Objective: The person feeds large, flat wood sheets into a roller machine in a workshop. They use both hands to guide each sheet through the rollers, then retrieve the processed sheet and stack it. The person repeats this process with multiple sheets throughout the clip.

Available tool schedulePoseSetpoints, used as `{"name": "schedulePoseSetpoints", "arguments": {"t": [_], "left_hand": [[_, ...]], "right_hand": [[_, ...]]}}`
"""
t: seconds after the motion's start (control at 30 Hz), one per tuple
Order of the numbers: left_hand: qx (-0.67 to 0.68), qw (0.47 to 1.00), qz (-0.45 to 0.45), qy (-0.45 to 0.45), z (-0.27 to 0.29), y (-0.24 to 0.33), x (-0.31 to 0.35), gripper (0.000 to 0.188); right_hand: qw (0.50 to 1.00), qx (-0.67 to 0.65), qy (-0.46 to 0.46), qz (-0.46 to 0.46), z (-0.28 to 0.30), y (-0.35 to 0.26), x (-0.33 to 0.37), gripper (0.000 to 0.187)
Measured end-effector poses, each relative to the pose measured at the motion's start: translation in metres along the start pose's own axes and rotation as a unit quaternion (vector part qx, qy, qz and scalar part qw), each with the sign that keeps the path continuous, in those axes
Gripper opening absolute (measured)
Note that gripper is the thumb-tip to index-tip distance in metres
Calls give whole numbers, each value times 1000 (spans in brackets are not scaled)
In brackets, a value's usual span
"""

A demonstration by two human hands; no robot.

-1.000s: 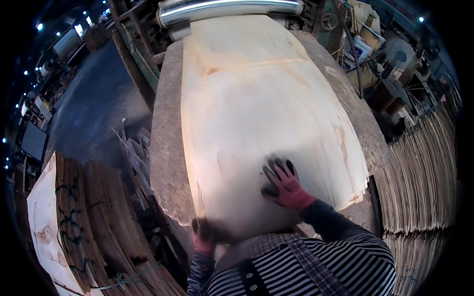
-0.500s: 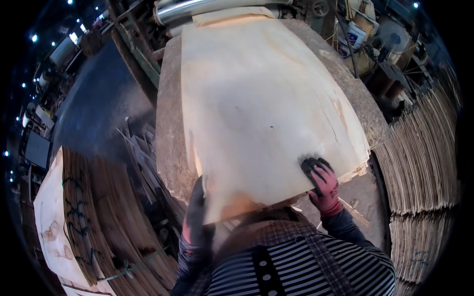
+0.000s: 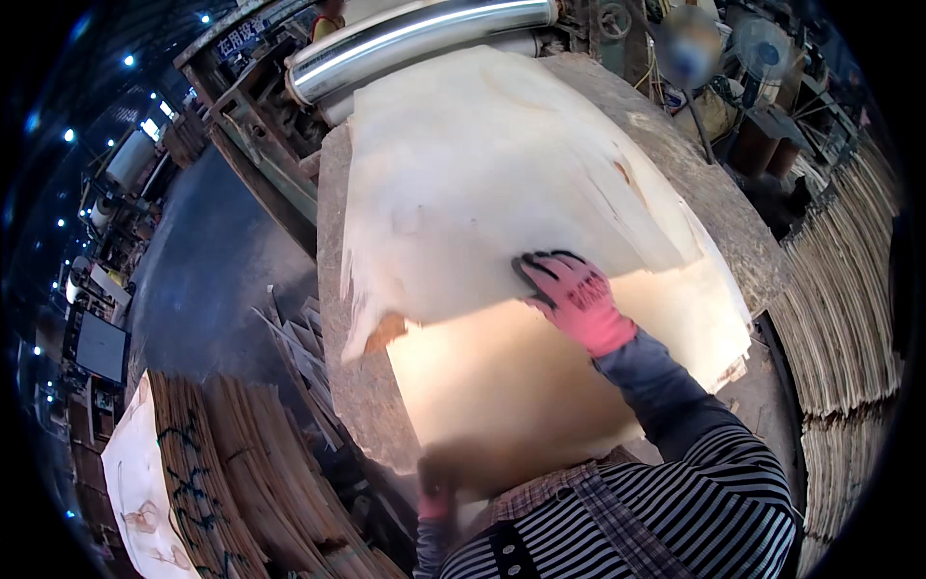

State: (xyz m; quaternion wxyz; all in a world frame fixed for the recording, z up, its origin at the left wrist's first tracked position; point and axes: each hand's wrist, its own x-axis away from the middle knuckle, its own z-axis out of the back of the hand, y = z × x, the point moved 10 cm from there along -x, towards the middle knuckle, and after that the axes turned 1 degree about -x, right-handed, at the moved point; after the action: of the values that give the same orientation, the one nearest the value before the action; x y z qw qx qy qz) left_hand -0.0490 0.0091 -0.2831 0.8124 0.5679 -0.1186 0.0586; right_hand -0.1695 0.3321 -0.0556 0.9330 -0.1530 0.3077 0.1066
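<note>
1. The person stands at the near end of a long, rough grey worktable [image 3: 714,207] and leans over a stack of thin, pale wood veneer sheets.
2. The right hand [image 3: 571,297], in a pink work glove with dark fingertips, lies flat on the top pale veneer sheet [image 3: 482,174], just at its near edge. The fingers are spread fairly wide and press down; they grip nothing.
3. The top sheet sits farther up the table, toward the shiny steel roller [image 3: 424,34] at the far end. Below its near edge the yellower veneer sheet underneath [image 3: 502,386] lies bare.
4. The left hand [image 3: 436,492] is low at the near edge of the lower sheet, blurred and partly hidden. It seems to curl around that edge, but I cannot tell how the fingers stand.
5. As I judge it, the step in hand is sliding the top sheet along the stack toward the roller, with the palm doing the pushing.
6. The next move seems to call for steady, flat pressure, so the thin sheet glides without buckling or tearing at its ragged left corner [image 3: 386,333], and stays square to the roller.
7. Bundles of narrow veneer strips [image 3: 849,289] are piled to the right, more stacked strips [image 3: 222,473] to the lower left.
</note>
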Motion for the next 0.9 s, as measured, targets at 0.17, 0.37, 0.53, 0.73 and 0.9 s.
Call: {"name": "schedulePoseSetpoints", "arguments": {"t": [0.17,0.37,0.53,0.73,0.9], "left_hand": [[-57,992,-79,83,36,17,2,38],[-171,966,-134,138,53,58,16,28],[242,964,18,105,50,26,10,33],[412,904,16,-112,-3,95,3,45],[518,806,-91,-272,-47,206,44,52]], "right_hand": [[997,44,-29,-64,-114,73,-47,41],[995,32,-66,-72,-145,23,-9,50],[974,-56,-218,33,-95,-53,101,58],[933,-59,-354,22,-55,-67,229,66],[970,-153,-176,-69,5,-63,217,60]]}}
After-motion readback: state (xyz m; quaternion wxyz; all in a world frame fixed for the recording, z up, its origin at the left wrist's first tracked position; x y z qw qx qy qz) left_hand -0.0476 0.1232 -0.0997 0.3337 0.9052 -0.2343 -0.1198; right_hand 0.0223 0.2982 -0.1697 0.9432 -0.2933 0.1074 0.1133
